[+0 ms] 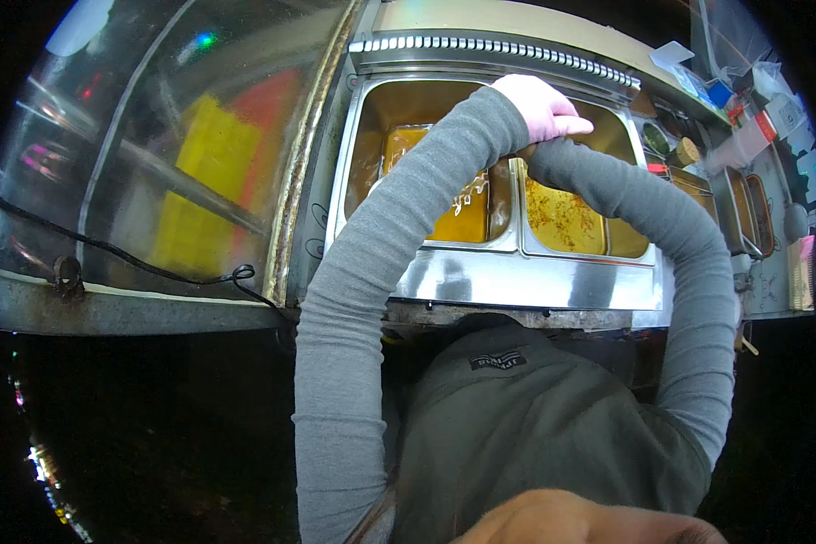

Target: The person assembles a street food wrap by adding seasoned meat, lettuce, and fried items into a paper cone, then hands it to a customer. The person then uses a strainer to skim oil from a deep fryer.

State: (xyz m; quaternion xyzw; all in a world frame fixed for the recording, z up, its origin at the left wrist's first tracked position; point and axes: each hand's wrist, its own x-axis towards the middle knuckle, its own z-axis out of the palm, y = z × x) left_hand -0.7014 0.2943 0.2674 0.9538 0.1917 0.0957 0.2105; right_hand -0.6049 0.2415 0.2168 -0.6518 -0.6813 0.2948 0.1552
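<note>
My left hand (542, 107), in a pale pink glove, reaches over the stainless steel two-basin unit (535, 280). Its visible fingers stretch toward the right, a little apart, and I see nothing held in them. My right forearm (635, 186) bends in from the right and meets the left wrist; the right hand is hidden behind the left arm and hand. Under my left forearm (372, 272), the left basin holds orange-yellow liquid (462, 222) with pale foam streaks. Yellow liquid with brown specks (562, 218) lies in the right basin.
A slotted metal strip (490, 45) runs behind the basins. At left is a clear panel with yellow and red shapes (190, 181) behind it and a black cable (118, 249). A red-lidded clear container (743, 145), a cork-topped jar (684, 152) and metal trays (742, 213) crowd the right.
</note>
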